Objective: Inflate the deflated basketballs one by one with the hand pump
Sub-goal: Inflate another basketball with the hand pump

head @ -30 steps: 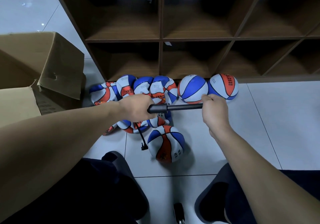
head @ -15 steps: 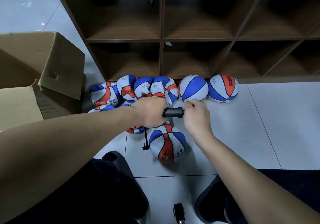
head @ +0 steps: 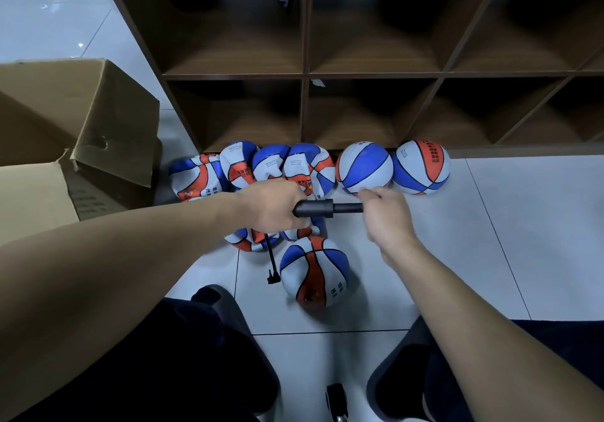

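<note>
- Left hand (head: 271, 206) grips the pump (head: 313, 209) barrel; right hand (head: 382, 214) grips its handle.
- Ball (head: 315, 273) lies on the floor, below the pump.
- Full, straight strokes; keep the hose (head: 271, 258) slack.

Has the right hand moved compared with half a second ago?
Yes. The right hand has pulled rightward, away from the left hand, drawing the pump rod partly out; it now sits below the round ball by the shelf.
</note>
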Demonstrator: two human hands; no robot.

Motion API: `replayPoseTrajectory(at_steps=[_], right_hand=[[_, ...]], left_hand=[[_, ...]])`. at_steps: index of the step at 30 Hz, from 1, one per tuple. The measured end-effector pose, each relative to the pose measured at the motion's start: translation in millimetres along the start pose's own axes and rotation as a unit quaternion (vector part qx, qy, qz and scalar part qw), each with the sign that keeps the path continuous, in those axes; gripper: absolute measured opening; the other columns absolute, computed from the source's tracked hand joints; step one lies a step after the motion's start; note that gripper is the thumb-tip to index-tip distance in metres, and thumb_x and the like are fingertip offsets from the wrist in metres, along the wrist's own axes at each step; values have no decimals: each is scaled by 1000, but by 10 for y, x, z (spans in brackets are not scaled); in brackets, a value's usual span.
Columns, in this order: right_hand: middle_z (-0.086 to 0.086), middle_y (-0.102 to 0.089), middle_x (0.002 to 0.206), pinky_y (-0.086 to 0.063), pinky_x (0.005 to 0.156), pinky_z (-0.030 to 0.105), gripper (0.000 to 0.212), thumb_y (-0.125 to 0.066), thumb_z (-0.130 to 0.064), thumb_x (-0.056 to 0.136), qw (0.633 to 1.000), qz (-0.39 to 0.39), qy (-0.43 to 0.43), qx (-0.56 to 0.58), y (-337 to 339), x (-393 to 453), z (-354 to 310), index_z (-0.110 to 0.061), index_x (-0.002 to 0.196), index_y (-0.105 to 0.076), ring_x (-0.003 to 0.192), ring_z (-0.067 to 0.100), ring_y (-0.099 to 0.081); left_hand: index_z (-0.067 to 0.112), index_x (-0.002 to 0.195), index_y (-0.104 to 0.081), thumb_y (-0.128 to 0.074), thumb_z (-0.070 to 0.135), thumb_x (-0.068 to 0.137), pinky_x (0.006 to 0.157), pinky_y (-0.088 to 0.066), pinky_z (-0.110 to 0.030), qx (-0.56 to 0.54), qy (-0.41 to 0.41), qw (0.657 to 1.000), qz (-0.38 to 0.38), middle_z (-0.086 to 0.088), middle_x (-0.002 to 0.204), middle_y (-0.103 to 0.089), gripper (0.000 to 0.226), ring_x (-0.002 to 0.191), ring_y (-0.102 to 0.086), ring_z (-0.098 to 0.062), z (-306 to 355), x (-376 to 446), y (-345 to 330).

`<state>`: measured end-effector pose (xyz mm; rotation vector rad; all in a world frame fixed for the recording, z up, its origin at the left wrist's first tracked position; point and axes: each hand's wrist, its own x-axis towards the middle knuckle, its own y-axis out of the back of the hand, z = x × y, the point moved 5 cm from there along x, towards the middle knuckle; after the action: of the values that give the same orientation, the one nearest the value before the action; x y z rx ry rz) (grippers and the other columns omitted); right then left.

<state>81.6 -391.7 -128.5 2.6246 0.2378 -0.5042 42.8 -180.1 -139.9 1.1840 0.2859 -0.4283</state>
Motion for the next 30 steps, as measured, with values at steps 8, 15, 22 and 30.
replayPoseTrajectory(at_steps=[8, 15, 22, 30], right_hand=[[-6, -28, 57, -26, 54, 33, 46, -58, -23, 100, 996, 70, -25, 54, 311, 147, 34, -22, 63, -30, 59, 20, -26], [-2, -32, 59, -26, 54, 33, 42, -57, -20, 100, 996, 74, 39, 6, 129, 13, -130, -16, 66, -33, 57, 19, -29], [1, -38, 62, -31, 58, 37, 42, -54, -23, 106, 996, 63, 56, -8, -13, -85, -169, -14, 68, -38, 60, 19, -36], [-3, -48, 71, -36, 44, 11, 38, -51, -25, 110, 998, 40, 56, -11, -161, -166, -117, -17, 72, -46, 62, 12, -46]], left_hand=[[28, 87, -68, -70, 44, 101, 68, -61, -46, 0, 24, 1000, -12, -1, 75, -70, 21, 70, -70, -24, -262, -29, 0], [30, 89, -66, -65, 46, 104, 63, -58, -39, 11, 22, 999, 41, 3, 74, -68, 21, 69, -66, -18, -141, -56, 10], [27, 83, -65, -64, 44, 102, 56, -45, -31, 17, -1, 997, 74, 5, 69, -64, 26, 64, -63, -17, 164, -36, 57], [27, 87, -68, -64, 49, 100, 67, -62, -44, 58, -20, 995, 76, 4, 72, -67, 26, 66, -65, -18, 310, 13, 55]])
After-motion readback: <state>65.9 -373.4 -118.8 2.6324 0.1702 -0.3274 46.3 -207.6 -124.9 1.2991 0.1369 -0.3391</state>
